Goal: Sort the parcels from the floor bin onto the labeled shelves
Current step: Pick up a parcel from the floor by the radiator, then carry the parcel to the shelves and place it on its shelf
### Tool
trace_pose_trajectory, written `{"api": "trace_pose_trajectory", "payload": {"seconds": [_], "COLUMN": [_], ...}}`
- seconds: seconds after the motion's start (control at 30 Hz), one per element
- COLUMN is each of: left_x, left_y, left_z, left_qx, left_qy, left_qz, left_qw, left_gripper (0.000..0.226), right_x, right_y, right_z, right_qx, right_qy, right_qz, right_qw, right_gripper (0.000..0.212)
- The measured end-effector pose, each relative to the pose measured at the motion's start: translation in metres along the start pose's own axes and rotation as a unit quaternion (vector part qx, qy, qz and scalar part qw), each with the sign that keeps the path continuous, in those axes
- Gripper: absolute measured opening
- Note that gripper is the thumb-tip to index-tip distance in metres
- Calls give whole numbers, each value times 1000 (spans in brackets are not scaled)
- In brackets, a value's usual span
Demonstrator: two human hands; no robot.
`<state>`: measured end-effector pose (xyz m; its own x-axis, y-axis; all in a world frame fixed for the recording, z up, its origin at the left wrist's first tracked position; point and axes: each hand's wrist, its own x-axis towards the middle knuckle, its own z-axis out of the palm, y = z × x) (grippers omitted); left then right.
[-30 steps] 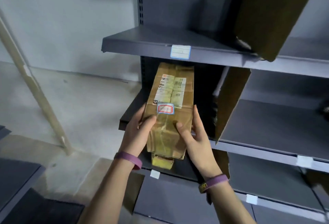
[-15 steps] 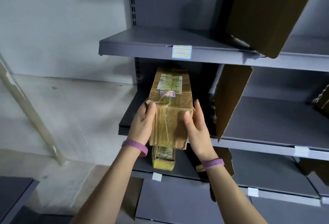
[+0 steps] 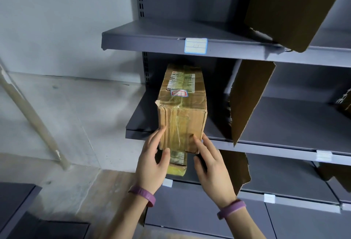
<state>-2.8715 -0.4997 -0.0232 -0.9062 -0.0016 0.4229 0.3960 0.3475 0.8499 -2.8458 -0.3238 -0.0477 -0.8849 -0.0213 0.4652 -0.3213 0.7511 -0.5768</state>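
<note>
Parcel: a brown cardboard box (image 3: 182, 109) bound in clear tape lies lengthwise on the middle shelf (image 3: 284, 124), at that shelf's left end, with its near end reaching out past the front edge.
Parcel labels: a white shipping label and a small red-and-blue sticker sit on its top face, towards the back of the middle shelf; the print is too small to read.
Left hand (image 3: 153, 162): just in front of the middle shelf's edge, fingers (image 3: 158, 134) straight and slightly apart against the parcel's near left corner, thumb at its lower edge.
Right hand (image 3: 212, 170): also just in front of that edge, fingers (image 3: 196, 140) straight and apart, with the forefinger tip touching the parcel's near face.
Wristbands: a purple band on each wrist, left (image 3: 142, 195) and right (image 3: 230, 209), below the middle shelf's front.
Yellowish packet (image 3: 176, 166): shows between the two hands, just under the middle shelf's edge; whether it is joined to the parcel cannot be told.
Cardboard divider (image 3: 248, 98): stands upright on the middle shelf, to the right of the parcel and apart from it.
Upper shelf (image 3: 152, 37): directly above the middle shelf, with a blue-edged tag (image 3: 195, 45) on its front edge.
Floor (image 3: 66, 115): pale concrete to the left of the middle shelf.
</note>
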Motion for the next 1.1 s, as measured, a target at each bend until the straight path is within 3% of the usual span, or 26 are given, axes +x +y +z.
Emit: {"api": "trace_pose_trajectory", "payload": {"seconds": [0.33,0.73,0.9,1.1], "left_x": [46,63,49,2], "left_y": [-15,-21,-20,-24], "left_z": [4,9,15,34], "left_qx": [51,40,35,-26], "left_qy": [-109,-109,-73,-69], "left_qz": [-51,-65,-71,-131], "left_qw": [991,991,994,989], "left_gripper": [64,65,61,52], "right_x": [44,60,52,14], "right_y": [7,19,18,11], "right_z": [2,9,10,5], "right_qx": [5,14,43,47], "right_qy": [-53,-70,-71,-86], "right_qz": [40,50,55,110], "right_qw": [998,996,995,989], "right_gripper": [76,81,82,68]}}
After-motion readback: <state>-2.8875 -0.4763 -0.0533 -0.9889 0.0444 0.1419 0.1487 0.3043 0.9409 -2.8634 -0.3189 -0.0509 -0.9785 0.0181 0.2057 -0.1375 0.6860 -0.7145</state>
